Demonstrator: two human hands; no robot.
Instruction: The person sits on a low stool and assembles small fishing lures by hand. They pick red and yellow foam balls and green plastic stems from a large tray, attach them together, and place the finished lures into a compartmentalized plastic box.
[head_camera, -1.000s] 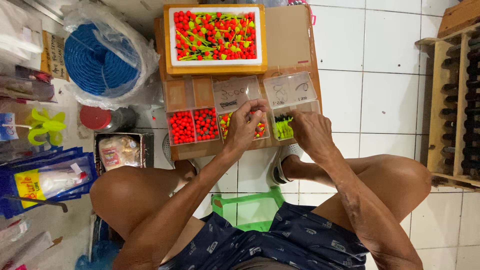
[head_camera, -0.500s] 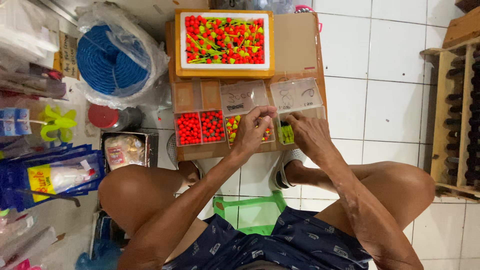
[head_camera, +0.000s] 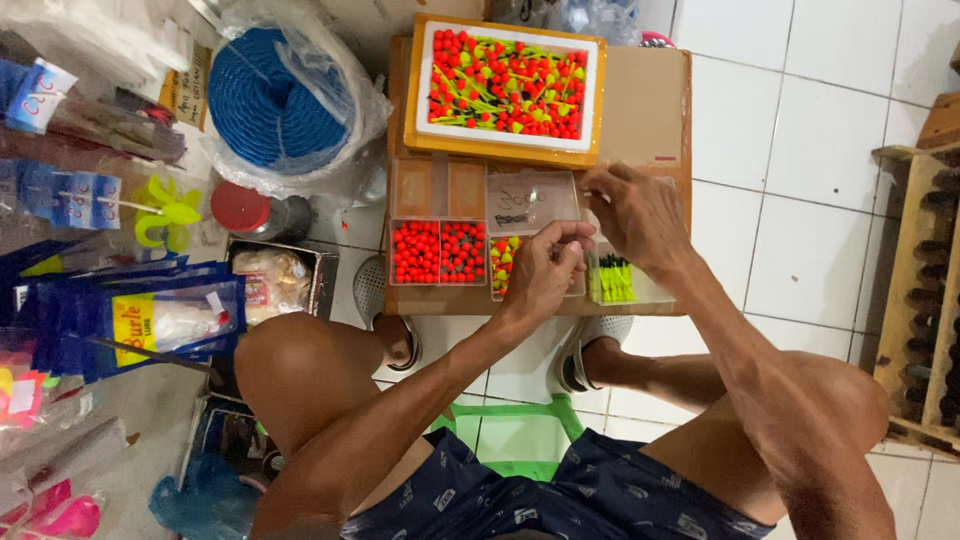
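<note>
A clear compartment box (head_camera: 440, 190) lies on a cardboard box (head_camera: 645, 100) in front of my knees. Its left cells hold red round floats (head_camera: 437, 252), a middle cell holds mixed red and yellow floats, and a right cell holds yellow-green stick floats (head_camera: 612, 280). My left hand (head_camera: 545, 268) hovers over the middle cell with fingertips pinched together; whether anything is between them is too small to tell. My right hand (head_camera: 635, 210) is over the box's upper right part, fingers loosely bent, nothing visible in them. Behind it stands a white foam tray (head_camera: 420, 90) full of red and yellow floats.
A blue rope coil (head_camera: 265, 95) in a plastic bag lies at the upper left, with a red-lidded jar (head_camera: 240, 208) below it. Blue packets (head_camera: 140, 320) and a tin of packets (head_camera: 270, 275) crowd the left floor. A wooden rack (head_camera: 915, 300) stands at the right; a green stool (head_camera: 515, 440) is under me.
My right hand has lifted off the yellow-green float cell and moved up toward the box's far right part. My left hand stays pinched over the middle cell.
</note>
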